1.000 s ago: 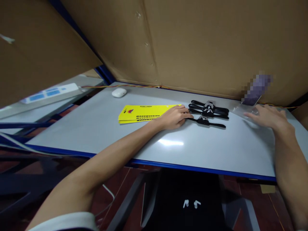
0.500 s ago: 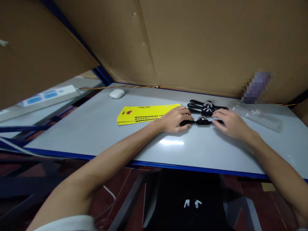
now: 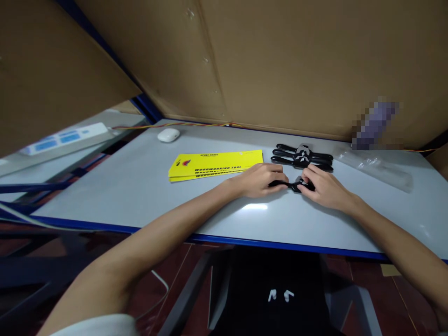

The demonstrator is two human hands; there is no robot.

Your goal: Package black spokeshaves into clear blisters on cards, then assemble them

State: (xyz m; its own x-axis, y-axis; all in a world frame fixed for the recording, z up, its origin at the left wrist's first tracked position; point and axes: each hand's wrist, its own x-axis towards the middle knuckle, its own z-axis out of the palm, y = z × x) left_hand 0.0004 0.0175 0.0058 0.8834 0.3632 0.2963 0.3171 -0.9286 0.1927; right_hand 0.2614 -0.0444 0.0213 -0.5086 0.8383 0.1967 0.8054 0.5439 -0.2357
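Head view: Two bare hands meet at a black tool (image 3: 291, 186) on the near side of a row of similar black shaves (image 3: 303, 156), over a pale table (image 3: 140, 196). The left hand (image 3: 261, 181) pinches one handle between thumb and fingers; the right hand (image 3: 325, 187) closes thumb and fingertips about the middle and the start of the other handle, hiding much of that side.

The risk, as judged from here, lies in the narrow space: the right fingers sit so near the shaves that a push away from the person could knock them out of line. The right grip is close to the metal centre, where an edge, if exposed, could nick a fingertip. An uneven lift or twist might swing one handle down against the table, with both hands gathered toward one side of the tool.

The tool's long axis runs left to right, roughly along the table's near edge. Its visible handle points to the person's left, toward the yellow cards (image 3: 217, 163); the other end points right, in the general direction of the clear bag (image 3: 378, 171). Which face is up, and whether it touches the table, cannot be told.
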